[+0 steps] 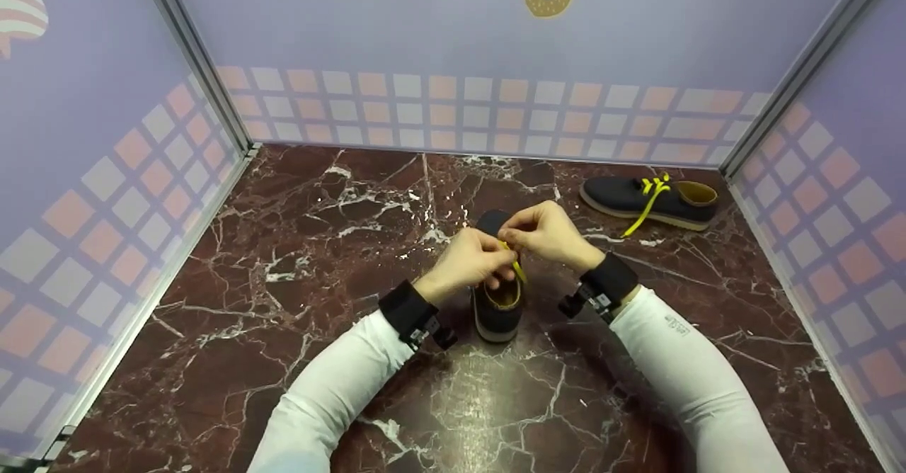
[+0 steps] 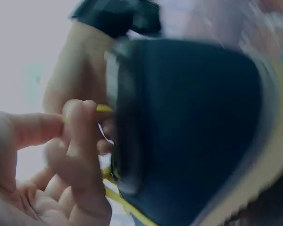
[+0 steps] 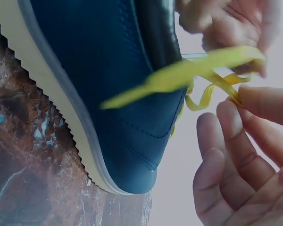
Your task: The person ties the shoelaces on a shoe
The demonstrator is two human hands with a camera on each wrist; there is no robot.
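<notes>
A dark shoe [image 1: 495,323] stands on a marbled table [image 1: 340,360] between a person's two hands, its toe pointing away from the person and its heel toward them. The left hand [image 1: 466,259] is above the shoe opening and the right hand [image 1: 548,234] is at the far right of the laced part; both sets of fingers meet over the middle of the shoe.

A yellow lace [image 3: 181,73] runs between the fingertips. In the right wrist view, the right thumb [image 3: 266,101] and forefinger are closed together on the lace, just clear of the shoe's upper; the remaining right fingers are loosely bent and hold nothing. One flat end of the lace, blurred, crosses in front of the shoe's side. The left thumb and forefinger are pressed together, with the lace showing at the tips; the exact point of contact is hidden, and the other left fingers are curled.

To the right, near the far wall [image 1: 453,115], a second shoe [image 1: 614,197] stands well apart from both hands, toe to the left, its own yellow lace [image 1: 645,211] trailing over the side to the table. Black bands [image 1: 409,310] circle both wrists, above white sleeves [image 1: 679,360].
</notes>
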